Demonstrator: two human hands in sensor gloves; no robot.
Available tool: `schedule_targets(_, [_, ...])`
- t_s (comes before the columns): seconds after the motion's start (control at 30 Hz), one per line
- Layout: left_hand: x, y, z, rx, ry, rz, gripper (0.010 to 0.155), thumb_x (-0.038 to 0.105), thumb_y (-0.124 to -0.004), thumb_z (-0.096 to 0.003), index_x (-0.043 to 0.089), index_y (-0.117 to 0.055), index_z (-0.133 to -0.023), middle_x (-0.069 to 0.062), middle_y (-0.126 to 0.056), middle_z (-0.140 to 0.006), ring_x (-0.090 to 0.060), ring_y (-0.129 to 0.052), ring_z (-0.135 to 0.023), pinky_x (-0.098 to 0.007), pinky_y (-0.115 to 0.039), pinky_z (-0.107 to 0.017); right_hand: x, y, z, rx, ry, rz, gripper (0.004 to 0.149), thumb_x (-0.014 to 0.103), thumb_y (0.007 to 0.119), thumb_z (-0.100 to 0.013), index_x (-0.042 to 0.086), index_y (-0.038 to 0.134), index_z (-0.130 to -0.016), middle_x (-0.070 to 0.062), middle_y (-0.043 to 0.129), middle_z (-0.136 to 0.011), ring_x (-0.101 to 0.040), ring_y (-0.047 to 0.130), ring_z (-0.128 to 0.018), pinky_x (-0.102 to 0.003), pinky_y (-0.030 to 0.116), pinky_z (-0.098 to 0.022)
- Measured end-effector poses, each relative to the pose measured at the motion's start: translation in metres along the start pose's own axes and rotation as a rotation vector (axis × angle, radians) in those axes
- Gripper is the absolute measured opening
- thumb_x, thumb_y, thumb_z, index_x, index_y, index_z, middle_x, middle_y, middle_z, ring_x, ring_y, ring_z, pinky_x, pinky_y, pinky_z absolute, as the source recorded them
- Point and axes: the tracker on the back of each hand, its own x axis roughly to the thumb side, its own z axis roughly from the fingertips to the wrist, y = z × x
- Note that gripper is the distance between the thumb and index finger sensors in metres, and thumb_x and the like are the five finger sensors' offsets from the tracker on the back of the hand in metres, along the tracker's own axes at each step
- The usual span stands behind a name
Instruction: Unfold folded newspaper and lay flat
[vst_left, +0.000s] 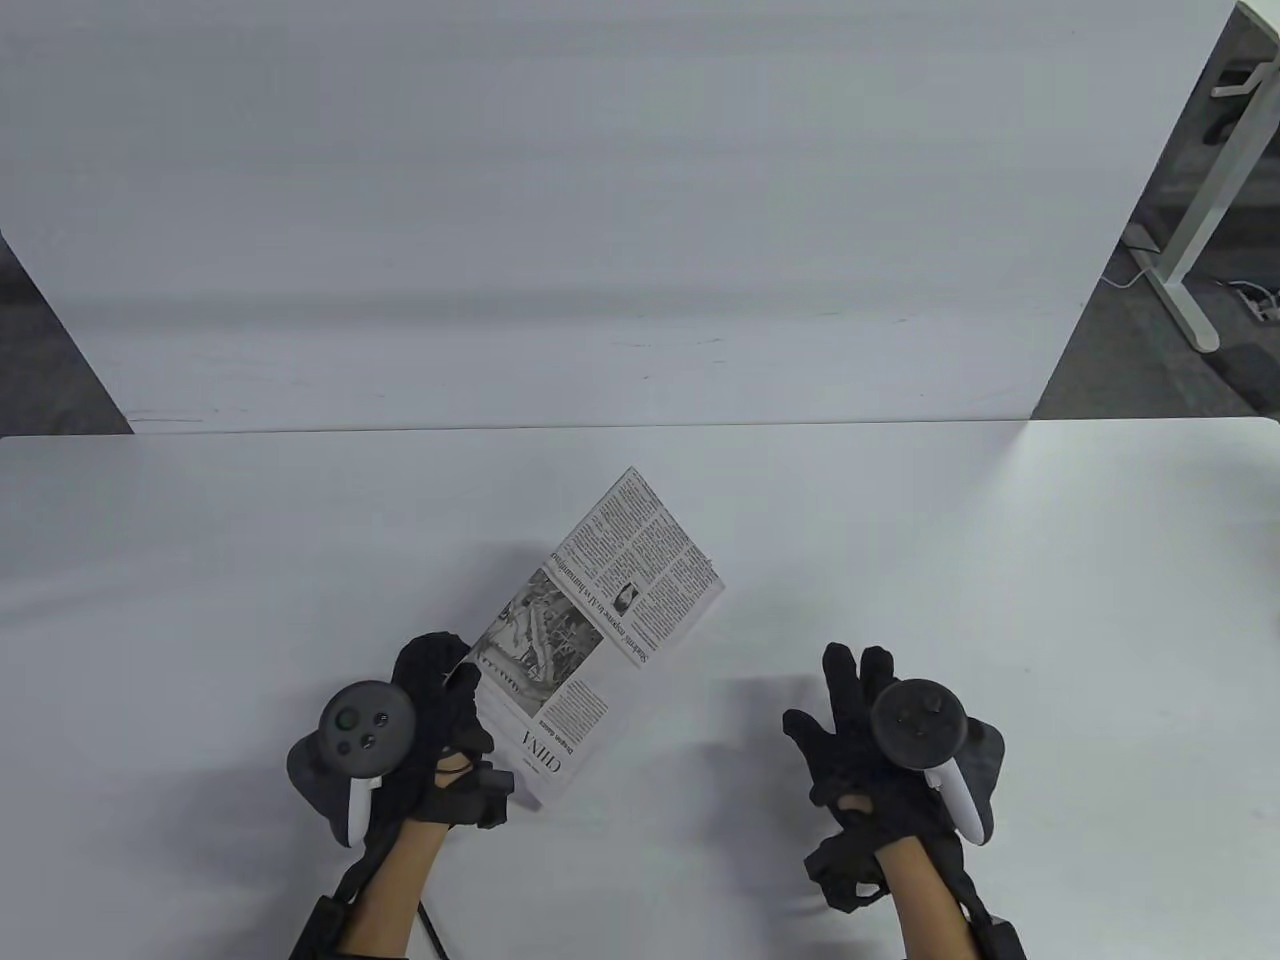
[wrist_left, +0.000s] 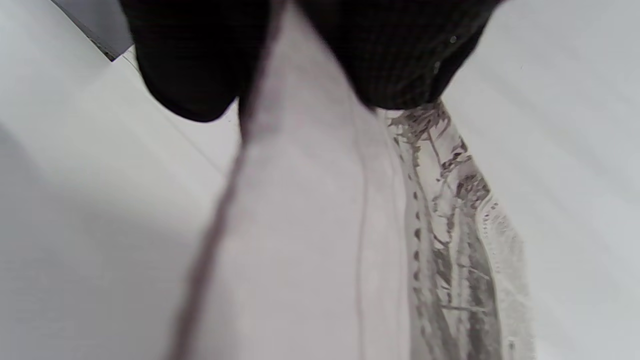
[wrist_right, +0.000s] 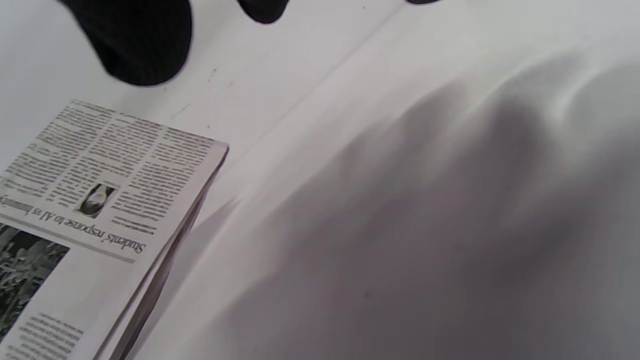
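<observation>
A folded newspaper (vst_left: 600, 620) lies slanted on the white table (vst_left: 1000, 560), its "CHINA" heading toward the near edge. My left hand (vst_left: 445, 690) grips its near left edge, fingers over the top. In the left wrist view the paper's edge (wrist_left: 310, 225) runs between my gloved fingers (wrist_left: 390, 55). My right hand (vst_left: 850, 700) hovers to the right of the paper with fingers spread, holding nothing. The right wrist view shows the newspaper (wrist_right: 110, 200) at the left and one fingertip (wrist_right: 140, 40) above it.
A white upright board (vst_left: 600, 200) stands along the table's far edge. A white desk leg (vst_left: 1195, 230) and floor cables show at the far right, off the table.
</observation>
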Motion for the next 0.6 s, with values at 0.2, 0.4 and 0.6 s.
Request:
schedule_targets(0.2, [0.008,-0.002,0.007,0.055,-0.094,0.132,0.039,0.023,-0.086,-0.0423,0.02,-0.075,-0.08,-0.007,-0.084,-0.089,-0.017,-0.112,-0.048,-0.048,-0.085,-0.058,-0.004,-0.002,0.001,0.025,0.029,-0.116,0.092,0.058,0.073,-0.048,0.015,0.019,-0.109,-0.029,0.016,-0.116,-0.065,0.021,-0.099,-0.081,0.037,-0.061])
schedule_targets(0.4, [0.033,-0.007,0.019,0.034,-0.17,0.383,0.039,0.023,-0.087,-0.0417,0.019,-0.076,-0.079,-0.008,-0.086,-0.088,-0.014,-0.113,-0.049,-0.047,-0.087,-0.058,-0.008,0.006,-0.003,0.179,0.002,-0.514,0.103,0.064,0.074,-0.046,0.013,0.009,-0.108,-0.028,0.012,-0.116,-0.065,0.017,-0.1,-0.079,0.035,-0.064])
schedule_targets(0.6, [0.045,-0.019,0.026,-0.115,-0.184,0.662,0.04,0.021,-0.087,-0.0416,0.018,-0.077,-0.08,-0.01,-0.086,-0.089,-0.016,-0.114,-0.049,-0.048,-0.087,-0.057,0.005,0.022,-0.003,0.387,-0.223,-1.019,0.107,0.063,0.083,-0.044,0.013,0.014,-0.11,-0.025,0.015,-0.119,-0.064,0.017,-0.102,-0.08,0.037,-0.065])
